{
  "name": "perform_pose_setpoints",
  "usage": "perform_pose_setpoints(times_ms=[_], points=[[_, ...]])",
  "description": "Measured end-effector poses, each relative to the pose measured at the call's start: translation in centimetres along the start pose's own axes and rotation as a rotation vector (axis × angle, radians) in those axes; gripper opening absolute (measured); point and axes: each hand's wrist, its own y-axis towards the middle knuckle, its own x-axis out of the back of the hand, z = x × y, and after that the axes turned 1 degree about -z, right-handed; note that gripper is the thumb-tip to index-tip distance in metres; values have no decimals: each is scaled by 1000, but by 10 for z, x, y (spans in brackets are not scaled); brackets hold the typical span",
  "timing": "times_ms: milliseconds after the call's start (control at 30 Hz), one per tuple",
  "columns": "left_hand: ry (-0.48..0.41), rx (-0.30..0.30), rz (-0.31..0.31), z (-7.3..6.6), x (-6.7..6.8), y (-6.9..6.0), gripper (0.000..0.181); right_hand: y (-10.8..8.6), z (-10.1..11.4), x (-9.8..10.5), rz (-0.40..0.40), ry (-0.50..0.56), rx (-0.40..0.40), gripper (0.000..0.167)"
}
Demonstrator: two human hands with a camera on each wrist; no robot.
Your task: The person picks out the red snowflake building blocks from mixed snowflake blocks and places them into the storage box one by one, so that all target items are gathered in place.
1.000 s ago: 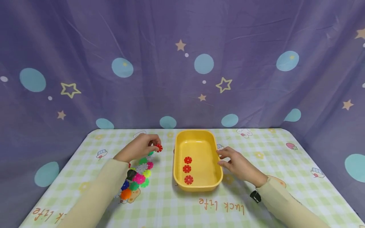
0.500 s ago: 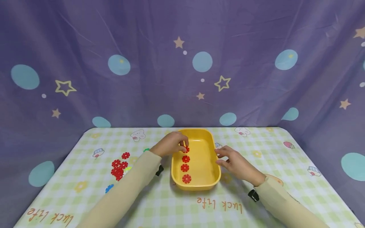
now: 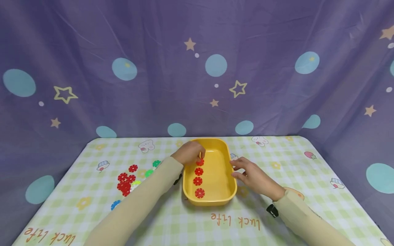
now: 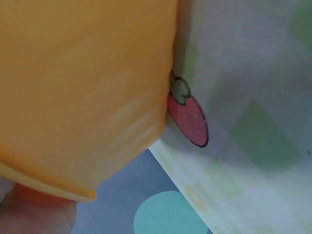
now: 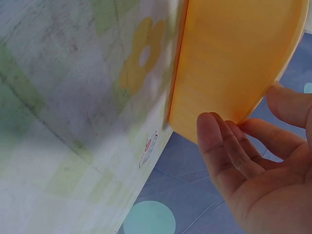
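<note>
A yellow tray (image 3: 210,201) stands in the middle of the table. Inside, along its left side, several red snowflake discs (image 3: 198,181) lie in a line. My left hand (image 3: 188,152) reaches over the left rim, its thumb and finger pinching the farthest red disc (image 3: 200,162) at the tray floor. In the left wrist view only a fingertip (image 4: 36,214) shows below the tray's rim; that disc is hidden there. My right hand (image 3: 250,175) touches the tray's right side from outside. Its relaxed fingers lie against the wall, the thumb at the rim, in the right wrist view.
Left of the tray lies a heap of red snowflake discs (image 3: 124,186), with green discs (image 3: 149,173) and a blue disc (image 3: 115,204) near it. The left sleeve (image 3: 147,194) covers part of the pile. A purple curtain (image 3: 154,85) hangs behind the table.
From beside the pile, my left hand has carried a red disc rightward into the tray, to the far end of the line. The right hand has stayed at the tray's right side.
</note>
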Motion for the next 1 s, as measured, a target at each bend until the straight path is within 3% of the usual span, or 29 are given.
perform_pose_setpoints(times_ms=[367, 533, 667, 733, 800, 900, 1000], points=[[112, -14, -63, -3, -4, 0, 17, 1, 1, 1, -1, -5, 12, 44], [93, -120, -126, 2, 8, -9, 10, 1, 0, -1, 5, 10, 0, 45], [58, -155, -241, 22, 29, -37, 11, 2, 1, -4, 11, 21, -9, 45], [34, -128, -287, 38, 39, -56, 10, 3, 2, -5, 8, 20, -10, 45], [17, -78, -296, 56, 46, -77, 10, 2, 2, -5, 4, 19, -10, 45], [-1, 30, -204, 81, 53, -109, 11, 1, 1, -4, -7, 18, -9, 44], [-45, 172, -35, 103, 54, -140, 17, 0, 0, -4, -17, 19, -9, 43]])
